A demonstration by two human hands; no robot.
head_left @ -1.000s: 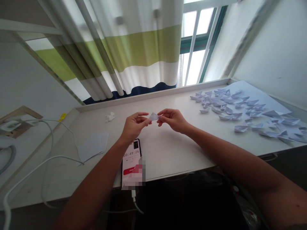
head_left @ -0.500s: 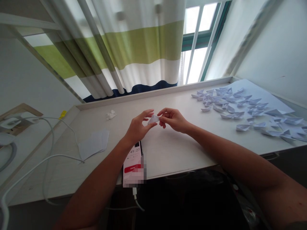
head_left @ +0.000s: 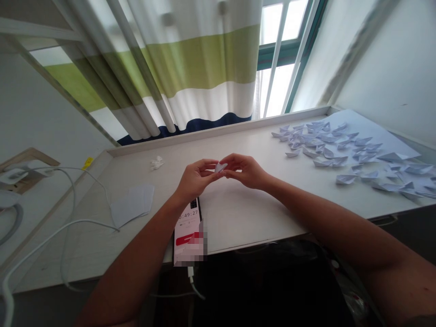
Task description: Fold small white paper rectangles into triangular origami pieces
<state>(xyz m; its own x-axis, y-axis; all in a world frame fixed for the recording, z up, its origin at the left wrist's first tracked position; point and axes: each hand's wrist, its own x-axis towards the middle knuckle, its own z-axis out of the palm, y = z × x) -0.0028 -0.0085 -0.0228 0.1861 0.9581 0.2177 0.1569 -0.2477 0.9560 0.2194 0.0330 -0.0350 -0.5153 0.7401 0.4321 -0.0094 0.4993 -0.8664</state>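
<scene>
A small piece of folded white paper [head_left: 220, 167] is held above the middle of the white desk [head_left: 238, 213]. My left hand [head_left: 197, 178] pinches it from the left, thumb below and fingers behind. From the other side my right hand [head_left: 245, 171] grips it between thumb and fingertips. The fingertips of both hands nearly meet around the paper and cover part of its folds. To the right lie many folded paper boats [head_left: 330, 162], spread over the desk and a white sheet.
Loose paper sheets [head_left: 132, 206] lie on the left, near a white cable [head_left: 91, 222]. A phone [head_left: 187, 231] showing a timer rests by the front edge, plugged in. Crumpled paper [head_left: 156, 163] sits farther back. A raised ledge [head_left: 190, 136] borders the desk under the curtain.
My hands have come closer together around the paper. Its broad triangular face has turned and narrowed, and my right fingers now reach over its top.
</scene>
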